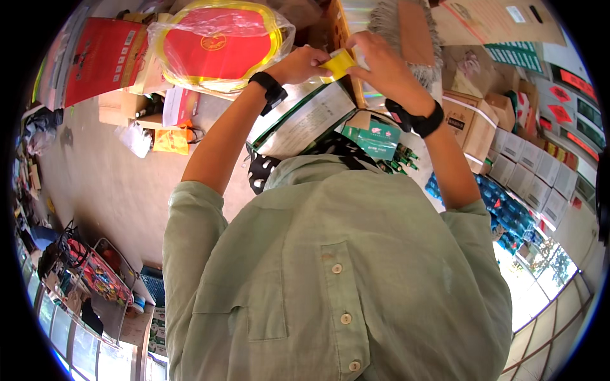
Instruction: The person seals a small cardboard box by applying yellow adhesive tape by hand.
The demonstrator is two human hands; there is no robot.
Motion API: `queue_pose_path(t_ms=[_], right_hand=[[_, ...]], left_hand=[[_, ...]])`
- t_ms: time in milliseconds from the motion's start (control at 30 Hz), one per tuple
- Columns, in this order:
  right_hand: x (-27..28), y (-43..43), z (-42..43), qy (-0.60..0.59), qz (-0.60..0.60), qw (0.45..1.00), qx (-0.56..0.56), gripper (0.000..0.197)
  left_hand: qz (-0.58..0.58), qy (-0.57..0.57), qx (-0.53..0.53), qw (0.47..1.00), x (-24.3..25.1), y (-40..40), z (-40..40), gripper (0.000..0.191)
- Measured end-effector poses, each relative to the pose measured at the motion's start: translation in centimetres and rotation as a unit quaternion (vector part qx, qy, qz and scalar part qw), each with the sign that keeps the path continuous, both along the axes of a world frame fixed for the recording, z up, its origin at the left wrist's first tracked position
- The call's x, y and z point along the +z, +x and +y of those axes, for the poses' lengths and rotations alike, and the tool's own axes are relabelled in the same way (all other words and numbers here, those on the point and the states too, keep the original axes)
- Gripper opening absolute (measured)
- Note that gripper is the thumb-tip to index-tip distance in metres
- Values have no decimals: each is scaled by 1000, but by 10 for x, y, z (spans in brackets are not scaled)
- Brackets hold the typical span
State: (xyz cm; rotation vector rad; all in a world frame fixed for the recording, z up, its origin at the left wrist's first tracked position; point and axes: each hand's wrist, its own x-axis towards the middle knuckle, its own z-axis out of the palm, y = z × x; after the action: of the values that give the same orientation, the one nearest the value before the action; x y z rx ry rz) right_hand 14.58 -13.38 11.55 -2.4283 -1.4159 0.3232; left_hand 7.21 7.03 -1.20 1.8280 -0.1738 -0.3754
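A small glossy yellow item [339, 65], a roll of tape or a packet, is held between both hands. My left hand [302, 64] pinches its left end with thumb and fingers. On its right side my right hand [381, 64] grips it, thumb below and forefinger above. Directly under the hands is a white carton with dark green edges [310, 124], tilted in the view and printed with writing. Its far top corner is partly hidden by the hands and the yellow item.
A red tray with a gold rim [219, 43], wrapped in clear plastic, lies at the upper left. An orange-sided box [350, 28] and a grey fringed mop head [421, 33] are ahead. Green bottles [398, 162] and a green carton [374, 138] stand on the floor at the right.
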Motion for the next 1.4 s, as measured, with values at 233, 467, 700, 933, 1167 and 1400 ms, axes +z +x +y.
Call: queue_pose_path(t_ms=[233,467,700,933,1167,1400], right_hand=[[93,31,-98,266,112,907,-306,18],[55,15,-161,178,152,895,-381,15],[-56,-20,-182,-45,-44,961,-268,27],[-70,-33,-192,-85,14,961,-263,22],[-30,-92,-117,-31,112,977,-176,18],[-93,-105,-21,30,149,969,-196,39]], left_hand=[[6,-46,-9,999,-21,5,3,27],[20,-64,-25,997,-17,8,5,32],[46,-97,-55,993,-13,15,9,31],[90,-64,-92,990,-4,21,15,45],[52,-31,-74,995,-5,24,13,31],[38,-11,-90,995,11,29,6,39]])
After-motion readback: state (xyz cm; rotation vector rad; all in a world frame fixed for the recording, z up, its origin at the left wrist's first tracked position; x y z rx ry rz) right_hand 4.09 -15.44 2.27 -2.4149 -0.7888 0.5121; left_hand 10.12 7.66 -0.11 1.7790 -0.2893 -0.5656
